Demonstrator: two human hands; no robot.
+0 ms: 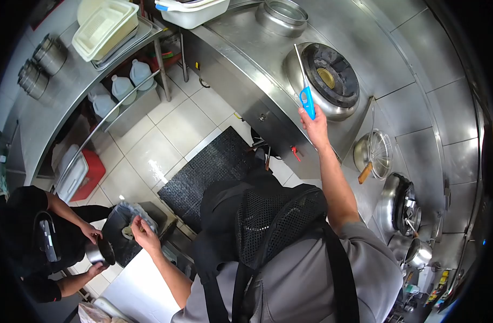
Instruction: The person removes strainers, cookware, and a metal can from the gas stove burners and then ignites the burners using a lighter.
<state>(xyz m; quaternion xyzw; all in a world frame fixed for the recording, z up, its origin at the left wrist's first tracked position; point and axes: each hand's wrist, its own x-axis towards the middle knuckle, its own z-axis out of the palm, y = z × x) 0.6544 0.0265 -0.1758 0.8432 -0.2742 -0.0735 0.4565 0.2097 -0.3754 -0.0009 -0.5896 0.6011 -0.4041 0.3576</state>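
Blue lighter (pixel 310 101) in right hand (pixel 315 128), metal rod (pixel 299 63) apparently over burner (pixel 344 67) edge.

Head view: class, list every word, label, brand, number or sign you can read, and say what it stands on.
No text can be read anywhere in this view.
Blue lighter in the right hand: any print is too small to read.
White jugs on the lower shelf: no readable label.
Colourful items at the lower right: too small and blurred to read.
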